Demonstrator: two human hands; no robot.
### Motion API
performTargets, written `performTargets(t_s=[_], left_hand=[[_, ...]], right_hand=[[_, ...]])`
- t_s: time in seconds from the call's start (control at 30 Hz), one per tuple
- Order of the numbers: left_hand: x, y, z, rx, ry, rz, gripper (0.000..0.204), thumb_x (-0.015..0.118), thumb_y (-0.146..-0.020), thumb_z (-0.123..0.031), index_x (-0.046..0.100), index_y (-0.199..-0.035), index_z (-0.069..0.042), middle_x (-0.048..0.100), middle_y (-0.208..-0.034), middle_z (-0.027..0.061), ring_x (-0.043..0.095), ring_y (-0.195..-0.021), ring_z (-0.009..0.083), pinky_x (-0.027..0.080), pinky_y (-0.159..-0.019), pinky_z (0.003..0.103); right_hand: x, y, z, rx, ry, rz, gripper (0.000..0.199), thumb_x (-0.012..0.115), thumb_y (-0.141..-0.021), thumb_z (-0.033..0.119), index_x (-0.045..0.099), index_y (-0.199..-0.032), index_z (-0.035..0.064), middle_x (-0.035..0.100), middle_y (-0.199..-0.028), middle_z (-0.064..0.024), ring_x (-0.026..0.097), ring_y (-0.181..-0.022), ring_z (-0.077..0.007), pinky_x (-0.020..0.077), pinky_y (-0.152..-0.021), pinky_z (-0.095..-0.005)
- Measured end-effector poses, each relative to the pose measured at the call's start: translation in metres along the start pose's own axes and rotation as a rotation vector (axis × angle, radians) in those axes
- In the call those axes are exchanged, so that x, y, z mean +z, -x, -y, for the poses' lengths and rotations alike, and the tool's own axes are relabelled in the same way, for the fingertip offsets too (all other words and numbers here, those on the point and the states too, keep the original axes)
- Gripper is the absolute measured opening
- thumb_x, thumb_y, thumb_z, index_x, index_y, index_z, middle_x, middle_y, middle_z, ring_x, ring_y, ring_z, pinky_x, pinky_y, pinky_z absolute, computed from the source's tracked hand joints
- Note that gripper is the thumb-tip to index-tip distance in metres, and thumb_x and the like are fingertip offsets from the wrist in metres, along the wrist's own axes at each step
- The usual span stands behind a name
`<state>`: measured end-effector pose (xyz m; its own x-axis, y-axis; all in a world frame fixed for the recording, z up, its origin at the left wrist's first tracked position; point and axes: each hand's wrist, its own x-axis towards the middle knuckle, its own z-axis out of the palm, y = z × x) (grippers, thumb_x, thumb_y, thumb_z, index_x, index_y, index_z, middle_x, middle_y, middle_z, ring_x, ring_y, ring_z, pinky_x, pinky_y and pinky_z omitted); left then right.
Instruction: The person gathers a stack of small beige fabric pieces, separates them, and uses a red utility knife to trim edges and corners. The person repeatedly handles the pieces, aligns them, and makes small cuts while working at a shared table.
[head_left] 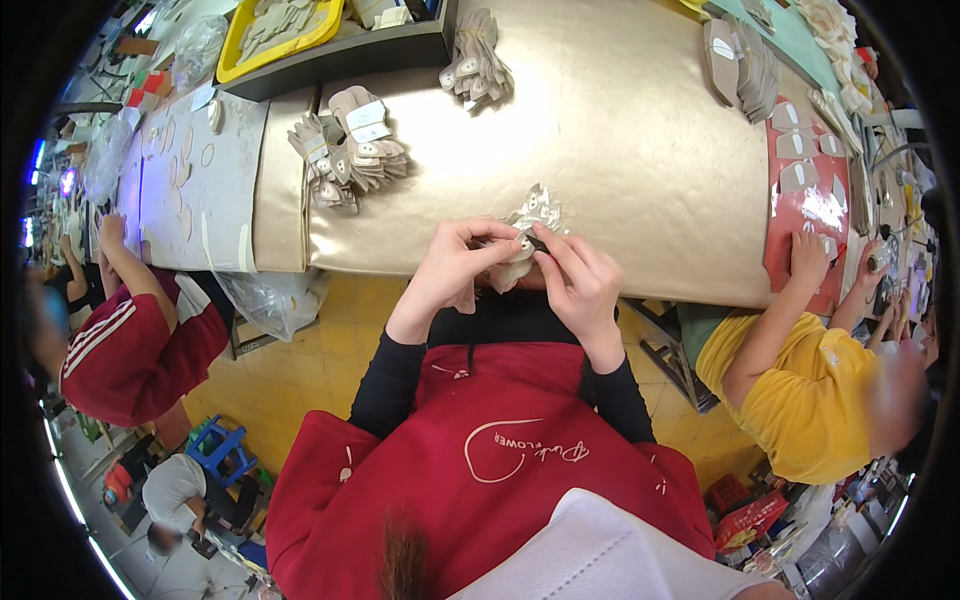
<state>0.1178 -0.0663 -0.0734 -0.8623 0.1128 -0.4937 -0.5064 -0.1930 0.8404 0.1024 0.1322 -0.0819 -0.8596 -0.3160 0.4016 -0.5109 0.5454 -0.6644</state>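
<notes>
Close to the table's near edge, my left hand (pixel 462 262) is closed, thumb and fingertips pinching a small bunch of pale grey-beige cut pieces (pixel 512 272). The bunch hangs partly over the edge. My right hand (pixel 582 280) is closed as well, its fingertips meeting the left ones at the bunch. A small dark thing (pixel 538 243) shows at the right fingertips; its kind is too small to tell. Just beyond both hands lies a crumpled, shiny pale pile (pixel 541 207), which the fingers partly hide. Whether it joins the held pieces I cannot tell.
Tied bundles of beige pieces (pixel 368 140) lie at the left, another bundle (pixel 477 62) farther back. A dark tray (pixel 350 62) holds a yellow tray (pixel 240 50). More stacked pieces (pixel 738 65) and a red mat (pixel 785 225) are rightward. People work on both sides.
</notes>
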Motion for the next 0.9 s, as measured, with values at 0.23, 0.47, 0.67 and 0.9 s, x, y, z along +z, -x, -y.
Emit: performTargets(t_s=[0.23,0.47,0.67,0.9], left_hand=[[-0.002,0.000,0.003,0.119,-0.078,0.028,0.019,0.074,-0.090,-0.011,0.074,-0.104,0.003,0.071,-0.082,0.0044,0.065,-0.068,0.0082,0.052,-0.060,0.023],[-0.002,0.001,0.001,0.123,-0.066,0.048,0.019,0.074,-0.091,-0.011,0.073,-0.103,0.004,0.070,-0.081,0.0040,0.064,-0.067,0.0081,0.053,-0.060,0.023],[-0.002,0.001,0.001,0.078,-0.049,0.031,0.021,0.073,-0.091,-0.012,0.073,-0.106,0.004,0.071,-0.082,0.0052,0.065,-0.070,0.0082,0.053,-0.061,0.023],[-0.002,0.001,0.001,0.026,-0.034,0.026,0.022,0.073,-0.092,-0.013,0.074,-0.106,0.004,0.071,-0.083,0.0056,0.065,-0.071,0.0078,0.053,-0.062,0.023]], right_hand=[[-0.007,-0.007,-0.009,-0.098,-0.058,-0.038,0.027,0.078,-0.078,0.007,0.076,-0.104,0.0115,0.072,-0.083,-0.0050,0.064,-0.063,-0.0219,0.0472,-0.056,-0.0319],[-0.002,-0.004,-0.007,-0.065,-0.089,-0.021,0.031,0.076,-0.079,0.005,0.077,-0.109,0.0124,0.070,-0.081,-0.0047,0.065,-0.063,-0.0208,0.0471,-0.054,-0.0322],[-0.002,-0.001,-0.007,-0.132,0.039,0.019,0.033,0.073,-0.080,0.002,0.078,-0.110,0.0133,0.065,-0.073,-0.0058,0.060,-0.058,-0.0208,0.0466,-0.053,-0.0324],[-0.004,-0.001,-0.014,-0.169,0.069,0.057,0.032,0.073,-0.079,0.006,0.077,-0.109,0.0173,0.064,-0.077,-0.0002,0.058,-0.056,-0.0190,0.0451,-0.052,-0.0325]])
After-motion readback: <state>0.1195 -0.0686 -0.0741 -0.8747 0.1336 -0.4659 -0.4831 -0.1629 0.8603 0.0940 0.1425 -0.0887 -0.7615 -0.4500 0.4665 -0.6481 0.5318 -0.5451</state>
